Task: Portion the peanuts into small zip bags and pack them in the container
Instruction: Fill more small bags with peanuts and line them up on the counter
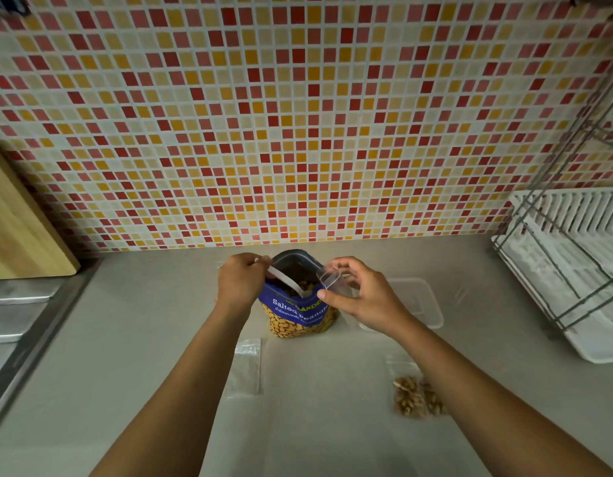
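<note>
A blue bag of salted peanuts [298, 315] stands open on the counter near the tiled wall. My left hand [241, 282] grips a white spoon [286, 282] whose bowl dips into the bag's mouth. My right hand [362, 290] pinches a small clear zip bag [331, 277] held open right beside the peanut bag's rim. A clear plastic container [424, 304] sits to the right, partly hidden by my right hand. An empty zip bag [246, 364] lies flat at front left. A zip bag filled with peanuts [417, 395] lies at front right.
A white dish rack with a wire frame [573, 263] stands at the right. A wooden cutting board [19, 218] leans at the left above a steel sink edge [26, 325]. Grey counter [325, 425] spreads in front.
</note>
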The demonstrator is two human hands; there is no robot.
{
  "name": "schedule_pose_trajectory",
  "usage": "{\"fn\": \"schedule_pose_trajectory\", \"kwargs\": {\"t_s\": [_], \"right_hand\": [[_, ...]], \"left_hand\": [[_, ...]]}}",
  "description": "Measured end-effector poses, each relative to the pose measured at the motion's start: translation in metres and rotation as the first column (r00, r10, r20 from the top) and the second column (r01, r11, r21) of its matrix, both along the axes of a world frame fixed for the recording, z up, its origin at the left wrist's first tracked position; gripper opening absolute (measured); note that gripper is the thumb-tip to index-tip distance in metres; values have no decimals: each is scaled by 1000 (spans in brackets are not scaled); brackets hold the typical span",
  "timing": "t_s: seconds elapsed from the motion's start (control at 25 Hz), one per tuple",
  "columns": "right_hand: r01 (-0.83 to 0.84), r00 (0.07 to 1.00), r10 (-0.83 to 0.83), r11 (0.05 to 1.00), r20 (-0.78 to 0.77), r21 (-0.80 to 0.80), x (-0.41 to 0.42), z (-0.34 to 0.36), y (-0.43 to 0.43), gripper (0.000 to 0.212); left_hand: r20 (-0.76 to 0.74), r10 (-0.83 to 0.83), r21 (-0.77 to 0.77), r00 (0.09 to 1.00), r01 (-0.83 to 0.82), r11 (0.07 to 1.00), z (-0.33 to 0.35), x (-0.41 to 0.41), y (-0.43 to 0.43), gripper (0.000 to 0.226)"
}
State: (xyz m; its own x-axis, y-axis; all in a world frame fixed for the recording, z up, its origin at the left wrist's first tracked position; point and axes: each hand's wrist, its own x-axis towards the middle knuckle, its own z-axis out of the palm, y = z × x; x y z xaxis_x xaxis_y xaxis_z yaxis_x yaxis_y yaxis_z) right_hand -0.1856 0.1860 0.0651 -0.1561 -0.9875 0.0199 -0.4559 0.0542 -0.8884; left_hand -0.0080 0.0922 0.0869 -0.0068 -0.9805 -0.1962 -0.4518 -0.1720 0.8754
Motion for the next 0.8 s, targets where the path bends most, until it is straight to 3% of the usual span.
{"fn": "schedule_pose_trajectory", "kwargs": {"t_s": [0.12,0.48,0.8], "right_hand": [[43,999,-42,999,33,-26,1,3,2,50],[121,993,-121,986,0,-114,1,15,-5,58],[47,974,-59,997,-219,-57,10,13,-16,62]], "left_hand": [[-119,82,39,989,-78,996,3,4,-3,23],[-222,216,151,951,-186,971,-2,20,-17,19],[-302,302,177,904,-258,950,21,43,-24,16]]}}
